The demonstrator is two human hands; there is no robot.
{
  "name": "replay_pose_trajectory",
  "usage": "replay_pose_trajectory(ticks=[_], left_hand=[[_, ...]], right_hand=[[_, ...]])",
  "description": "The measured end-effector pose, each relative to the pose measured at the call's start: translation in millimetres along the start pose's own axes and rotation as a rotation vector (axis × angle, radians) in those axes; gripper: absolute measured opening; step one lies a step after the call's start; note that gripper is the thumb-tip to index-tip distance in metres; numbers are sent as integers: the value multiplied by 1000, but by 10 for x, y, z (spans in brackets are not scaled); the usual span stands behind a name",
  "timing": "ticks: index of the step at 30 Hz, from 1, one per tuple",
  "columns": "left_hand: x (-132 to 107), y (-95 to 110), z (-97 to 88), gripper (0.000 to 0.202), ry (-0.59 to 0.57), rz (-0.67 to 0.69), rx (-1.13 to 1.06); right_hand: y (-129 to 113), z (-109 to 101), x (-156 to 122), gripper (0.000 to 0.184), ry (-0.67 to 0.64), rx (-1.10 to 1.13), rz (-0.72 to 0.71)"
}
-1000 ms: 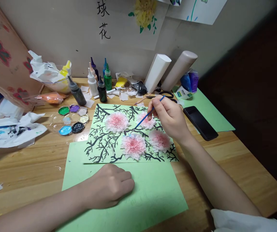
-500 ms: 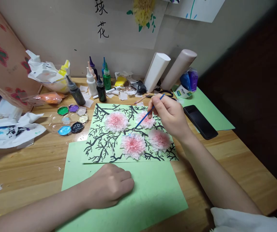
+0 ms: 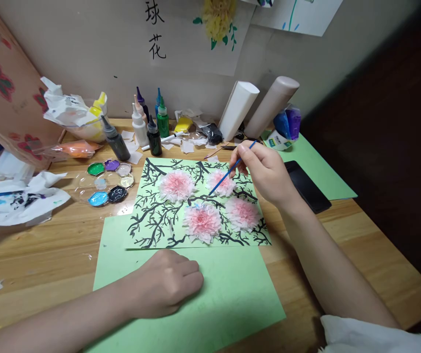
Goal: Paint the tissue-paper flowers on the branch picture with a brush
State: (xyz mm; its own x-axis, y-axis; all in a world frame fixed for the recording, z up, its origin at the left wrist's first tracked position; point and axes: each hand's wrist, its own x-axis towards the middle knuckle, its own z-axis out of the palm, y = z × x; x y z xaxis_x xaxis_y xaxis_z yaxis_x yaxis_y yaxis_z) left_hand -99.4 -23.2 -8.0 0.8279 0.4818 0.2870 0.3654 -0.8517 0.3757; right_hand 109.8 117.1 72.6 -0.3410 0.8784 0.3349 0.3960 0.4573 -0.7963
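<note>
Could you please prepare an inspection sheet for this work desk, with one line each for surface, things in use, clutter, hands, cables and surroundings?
Surface: wooden table, partly covered by a plain green sheet.
Job's things: blue paintbrush; painted sheet with black branches and four pink paper flowers. The brush tip is beside the front middle flower; contact is unclear.
Clutter: paint palette, paint bottles, crumpled paper at left, black phone at right.
Grippers: right hand grips the paintbrush; left hand is a closed fist resting on the plain green sheet.
Cables: nothing seen.
Surroundings: wall with paper sheets; two rolls lean against it.
</note>
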Motion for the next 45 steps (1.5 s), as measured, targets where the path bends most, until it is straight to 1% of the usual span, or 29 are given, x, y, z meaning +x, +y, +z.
replay_pose_trajectory(ticks=[3,7,10,12,15,17,20,23,27,28,30,32,35,39,42,45], left_hand=[[1,5,-2,21,-5,-5,9],[7,17,-18,21,0,-9,31],[0,27,-9,19,-14,-15,52],[-10,31,10,16,-37,-25,62],[-22,28,46,16,-73,-36,48],[-28,22,67,15,-67,-40,36],[-33,14,93,14,-28,-35,58],[-27,10,116,14,-29,-30,66],[-4,16,128,14,-76,-47,56],[1,19,126,14,-85,-53,51],[5,25,120,13,-96,-52,40],[3,29,114,13,-99,-45,29],[-5,31,114,13,-88,-58,28],[-7,30,126,14,-79,-71,54],[-3,26,131,14,-88,-69,69],[-4,22,126,12,-103,-78,73]], right_hand=[[11,-11,3,39,-28,-41,28],[12,-15,22,37,41,30,8],[-33,0,3,31,80,81,9],[-128,28,-55,26,63,125,39],[-387,104,-196,25,27,162,73],[-599,185,-269,22,-28,145,15],[-875,394,-249,20,-184,85,-117],[-1028,729,-94,22,-342,-13,-196],[-1049,1191,78,25,-462,-157,-284],[-1037,1269,94,26,-481,-183,-309],[-1011,1358,102,26,-506,-219,-340],[-996,1374,98,26,-501,-232,-347],[-996,1337,98,25,-478,-218,-350],[-995,1306,106,24,-506,-209,-357],[-983,1296,104,24,-487,-197,-346],[-970,1286,105,25,-519,-192,-357]])
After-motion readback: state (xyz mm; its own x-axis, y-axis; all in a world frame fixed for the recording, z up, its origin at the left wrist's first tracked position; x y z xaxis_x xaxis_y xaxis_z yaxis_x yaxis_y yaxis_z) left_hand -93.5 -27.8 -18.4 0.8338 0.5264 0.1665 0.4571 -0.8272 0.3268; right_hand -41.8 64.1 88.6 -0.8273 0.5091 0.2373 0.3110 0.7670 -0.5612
